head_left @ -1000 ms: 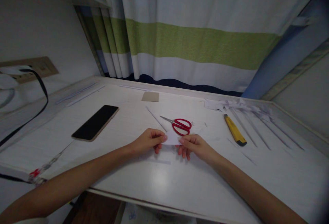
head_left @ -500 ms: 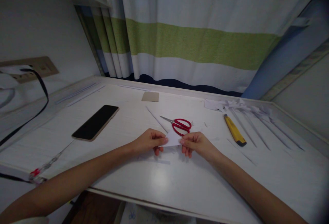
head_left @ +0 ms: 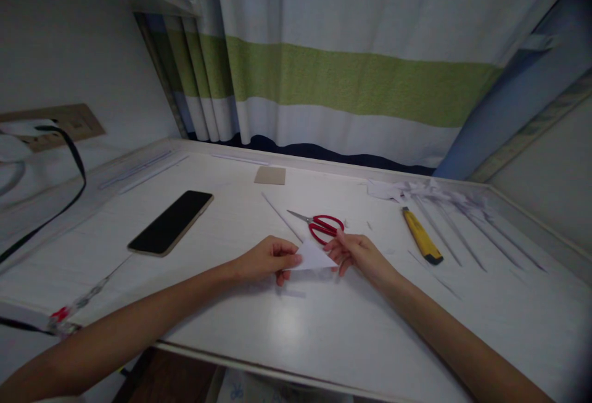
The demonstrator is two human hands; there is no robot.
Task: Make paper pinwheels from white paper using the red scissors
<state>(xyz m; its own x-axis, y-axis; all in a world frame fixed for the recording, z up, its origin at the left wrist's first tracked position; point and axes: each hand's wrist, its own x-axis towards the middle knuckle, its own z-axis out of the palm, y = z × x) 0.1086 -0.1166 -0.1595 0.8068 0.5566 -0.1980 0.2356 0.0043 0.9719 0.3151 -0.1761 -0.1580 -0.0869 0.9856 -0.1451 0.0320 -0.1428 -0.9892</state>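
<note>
Between finger and thumb, my left hand [head_left: 271, 259] pinches a small folded white paper triangle [head_left: 315, 257] by its left corner. My right hand [head_left: 350, 250] is beside the triangle's right corner, thumb raised and fingers apart; the fingertips are behind or just touching the paper, which I cannot tell. Just beyond the hands lie red-handled scissors [head_left: 326, 224], blades pointing left, their handles partly hidden by my right hand. A thin white paper stick [head_left: 282, 215] slants down toward the triangle.
A black phone [head_left: 172, 223] lies left, with a beaded strap [head_left: 87, 295]. A yellow box cutter [head_left: 422, 235], thin paper sticks [head_left: 490, 240] and crumpled paper [head_left: 432, 190] are right. A beige square [head_left: 270, 175] lies near the curtain [head_left: 351, 82]. A black cable [head_left: 76, 156] hangs left.
My right thumb has lifted off the paper and the right fingers have spread, baring the triangle's right corner. My left hand keeps its pinch, nearly in place.
</note>
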